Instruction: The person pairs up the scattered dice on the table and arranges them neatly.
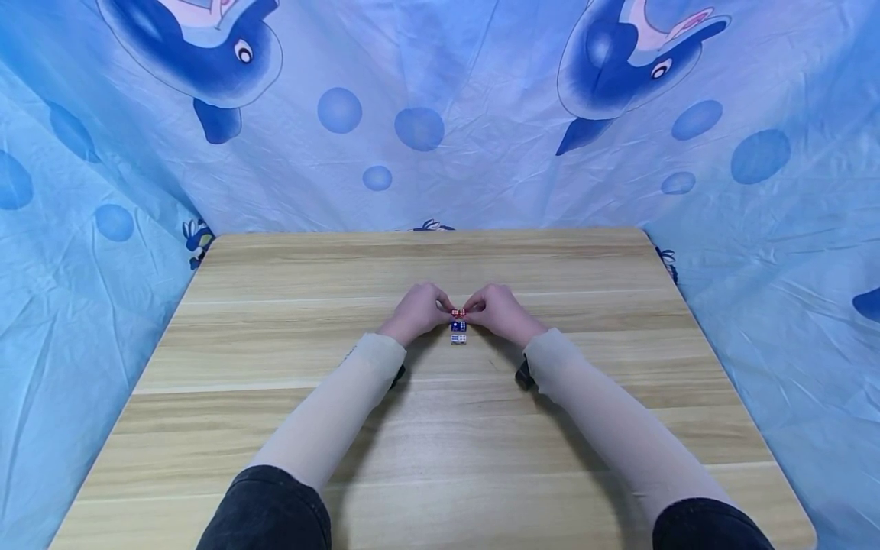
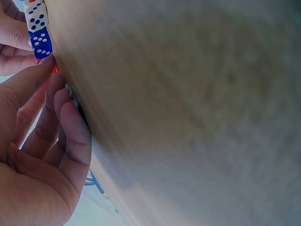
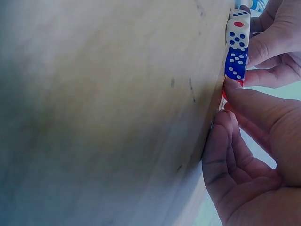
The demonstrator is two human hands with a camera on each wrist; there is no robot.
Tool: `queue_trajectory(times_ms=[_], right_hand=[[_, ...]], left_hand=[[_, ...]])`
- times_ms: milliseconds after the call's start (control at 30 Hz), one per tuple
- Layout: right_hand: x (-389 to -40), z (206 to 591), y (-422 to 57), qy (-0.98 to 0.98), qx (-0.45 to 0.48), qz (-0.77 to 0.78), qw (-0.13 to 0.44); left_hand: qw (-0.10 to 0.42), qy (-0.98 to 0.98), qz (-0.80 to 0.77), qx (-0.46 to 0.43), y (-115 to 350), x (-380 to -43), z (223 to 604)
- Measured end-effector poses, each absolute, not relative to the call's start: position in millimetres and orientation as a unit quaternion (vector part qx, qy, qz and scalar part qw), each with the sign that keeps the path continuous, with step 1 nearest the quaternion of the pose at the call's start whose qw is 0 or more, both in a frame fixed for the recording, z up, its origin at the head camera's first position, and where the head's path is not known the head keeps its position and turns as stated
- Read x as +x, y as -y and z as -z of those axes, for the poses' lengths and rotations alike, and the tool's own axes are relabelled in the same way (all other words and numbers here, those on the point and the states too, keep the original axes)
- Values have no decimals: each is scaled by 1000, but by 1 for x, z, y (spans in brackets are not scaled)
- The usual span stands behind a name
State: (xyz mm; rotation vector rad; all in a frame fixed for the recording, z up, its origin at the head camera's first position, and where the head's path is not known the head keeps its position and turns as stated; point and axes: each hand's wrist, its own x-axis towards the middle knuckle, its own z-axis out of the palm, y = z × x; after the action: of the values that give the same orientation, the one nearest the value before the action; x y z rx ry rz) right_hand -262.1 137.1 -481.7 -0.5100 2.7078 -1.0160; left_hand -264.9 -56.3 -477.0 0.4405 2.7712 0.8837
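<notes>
Two red dice (image 1: 458,312) sit side by side at the middle of the table, between the fingertips of both hands. My left hand (image 1: 421,309) pinches the left side of the red pair with thumb and forefinger, and my right hand (image 1: 502,312) pinches it from the right. Directly on the near side lies a pair of blue dice (image 1: 458,326), then a pair of white dice (image 1: 458,339), lined up with the red ones. In the right wrist view the thumb tip covers most of the red, next to a blue die (image 3: 235,62) with white pips.
The wood-grain table (image 1: 426,466) spreads out around the hands. Behind it and along both sides hangs a blue sheet (image 1: 474,176) printed with dolphins and bubbles. Dark straps show at both wrists, under pale sleeves.
</notes>
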Motion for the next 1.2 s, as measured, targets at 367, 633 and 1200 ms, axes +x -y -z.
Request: queue_trajectory(times_ms=[367, 633, 1200], right_hand=[[-263, 480, -137, -915, -182, 347, 99], [-263, 481, -137, -912, -179, 355, 102], [-262, 480, -146, -915, -165, 355, 97]], left_hand=[[101, -937, -300, 146, 57, -265, 475], [103, -937, -303, 143, 58, -265, 476], [113, -931, -321, 131, 68, -261, 469]])
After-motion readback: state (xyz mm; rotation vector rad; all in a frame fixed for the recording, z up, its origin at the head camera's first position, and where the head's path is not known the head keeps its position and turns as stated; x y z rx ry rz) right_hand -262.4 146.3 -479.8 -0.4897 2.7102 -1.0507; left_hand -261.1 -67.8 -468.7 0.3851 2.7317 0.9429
